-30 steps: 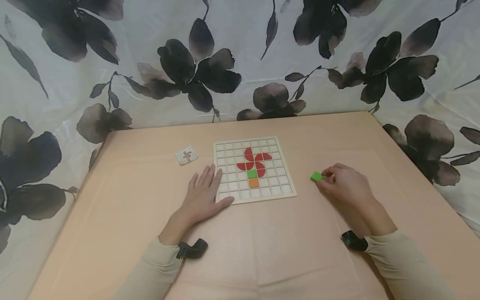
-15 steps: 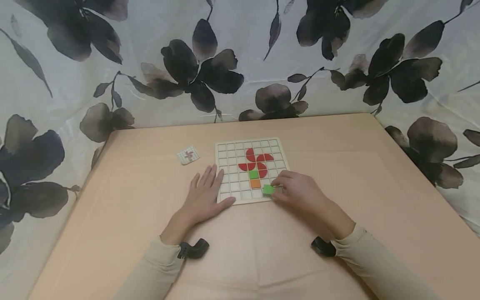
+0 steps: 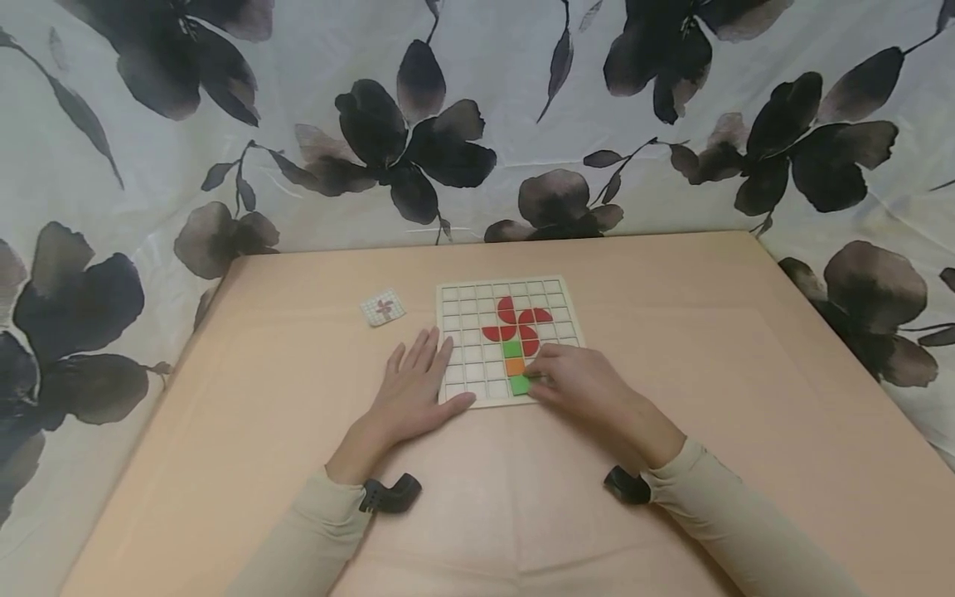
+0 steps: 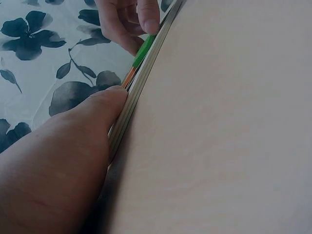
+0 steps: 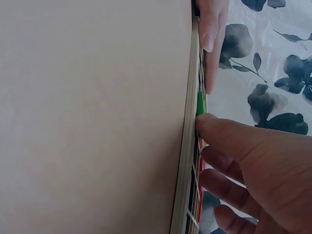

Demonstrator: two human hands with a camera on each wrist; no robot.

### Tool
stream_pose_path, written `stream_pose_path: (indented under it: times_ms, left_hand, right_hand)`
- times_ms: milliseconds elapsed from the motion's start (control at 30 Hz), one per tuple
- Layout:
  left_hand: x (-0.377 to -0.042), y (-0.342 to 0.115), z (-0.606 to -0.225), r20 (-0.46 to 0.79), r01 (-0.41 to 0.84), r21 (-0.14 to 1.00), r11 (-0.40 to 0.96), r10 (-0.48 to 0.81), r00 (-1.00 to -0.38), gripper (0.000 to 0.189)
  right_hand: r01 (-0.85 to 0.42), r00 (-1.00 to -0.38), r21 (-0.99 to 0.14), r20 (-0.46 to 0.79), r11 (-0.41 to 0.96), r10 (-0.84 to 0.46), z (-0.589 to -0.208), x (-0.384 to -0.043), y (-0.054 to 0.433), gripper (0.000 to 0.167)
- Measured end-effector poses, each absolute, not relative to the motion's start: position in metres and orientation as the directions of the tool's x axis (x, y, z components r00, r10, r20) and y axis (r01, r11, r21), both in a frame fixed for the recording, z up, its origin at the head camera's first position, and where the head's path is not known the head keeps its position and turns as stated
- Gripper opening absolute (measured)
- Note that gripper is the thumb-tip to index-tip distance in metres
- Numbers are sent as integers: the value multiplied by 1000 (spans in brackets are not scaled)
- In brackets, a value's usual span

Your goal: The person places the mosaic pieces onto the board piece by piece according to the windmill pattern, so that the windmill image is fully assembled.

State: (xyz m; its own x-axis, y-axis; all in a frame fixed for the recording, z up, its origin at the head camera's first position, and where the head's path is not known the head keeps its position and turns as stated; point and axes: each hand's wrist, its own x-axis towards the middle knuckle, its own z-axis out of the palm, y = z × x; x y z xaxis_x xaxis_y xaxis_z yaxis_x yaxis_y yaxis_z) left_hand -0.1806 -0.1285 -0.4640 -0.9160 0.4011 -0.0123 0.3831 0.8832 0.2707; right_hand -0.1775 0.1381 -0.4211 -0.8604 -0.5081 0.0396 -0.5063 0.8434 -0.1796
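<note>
A square board with a white grid (image 3: 468, 372) lies in the middle of the table. Red rounded pieces (image 3: 501, 333) form a pinwheel on it, with a green square (image 3: 511, 349) and an orange square (image 3: 515, 366) in line below. My right hand (image 3: 585, 381) pinches a second green square tile (image 3: 520, 385) between thumb and fingers, at the cell just below the orange one. The right wrist view shows the thumb against this green tile (image 5: 201, 102). My left hand (image 3: 412, 383) rests with spread fingers along the board's left edge, its thumb at the near left corner.
A small card (image 3: 383, 308) printed with a red pinwheel on a grid lies left of the board. The light cloth-covered table (image 3: 656, 282) extends around the board, and a floral curtain (image 3: 321, 50) hangs behind it.
My right hand has carried the green tile leftward from the table on the right to the board, below the orange square. My left hand has stayed at the board's edge.
</note>
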Motion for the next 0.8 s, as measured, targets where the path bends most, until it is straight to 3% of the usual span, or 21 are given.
stream_pose_path:
  times_ms: [467, 800]
  left_hand:
    - [-174, -134, -472, -12, 375, 278, 884, 394, -919, 94]
    - [-193, -131, -482, -29, 377, 289, 880, 402, -915, 94]
  right_hand:
    - [-512, -858, -156, 54, 845, -510, -434, -169, 132, 26]
    - [-504, -864, -167, 104, 848, -493, -450, -182, 131, 23]
